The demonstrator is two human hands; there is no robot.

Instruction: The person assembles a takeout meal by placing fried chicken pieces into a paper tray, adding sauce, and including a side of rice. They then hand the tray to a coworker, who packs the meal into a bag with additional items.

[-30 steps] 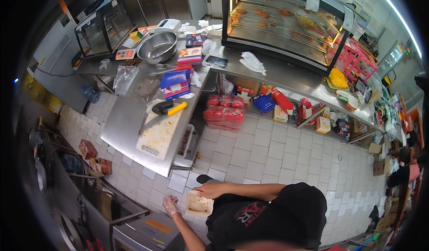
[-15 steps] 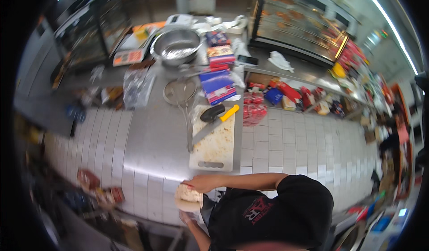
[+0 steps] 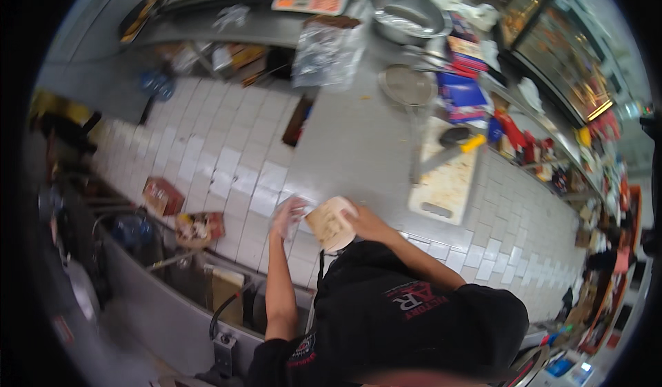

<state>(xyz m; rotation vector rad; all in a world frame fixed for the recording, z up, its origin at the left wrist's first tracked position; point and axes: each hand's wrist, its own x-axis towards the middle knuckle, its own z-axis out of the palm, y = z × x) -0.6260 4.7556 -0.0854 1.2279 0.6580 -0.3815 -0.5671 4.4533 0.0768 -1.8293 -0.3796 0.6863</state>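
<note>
My right hand (image 3: 358, 223) grips the edge of a pale beige piece (image 3: 329, 227) with a tan, mottled face; its exact kind I cannot make out. It is held in front of my body, at the near edge of the steel table. My left hand (image 3: 291, 215), in a loose clear plastic glove, is raised just left of the beige piece, fingers apart and slightly blurred. On the table's right side is a white cutting board (image 3: 441, 201) with a yellow-handled knife (image 3: 455, 151) lying across it. A round mesh strainer (image 3: 408, 86) lies beside the board.
A steel bowl (image 3: 407, 16) stands at the table's far end, near blue-and-red packets (image 3: 460, 97) and a clear plastic bag (image 3: 325, 57). A fryer-like steel unit (image 3: 221, 290) stands at lower left. Cardboard boxes (image 3: 163, 195) sit by it. A glass display case (image 3: 562, 35) is at far right.
The view has swung left, so the table appears further right. My left hand has come up from beneath the beige piece and is now apart from it. My right hand still holds it.
</note>
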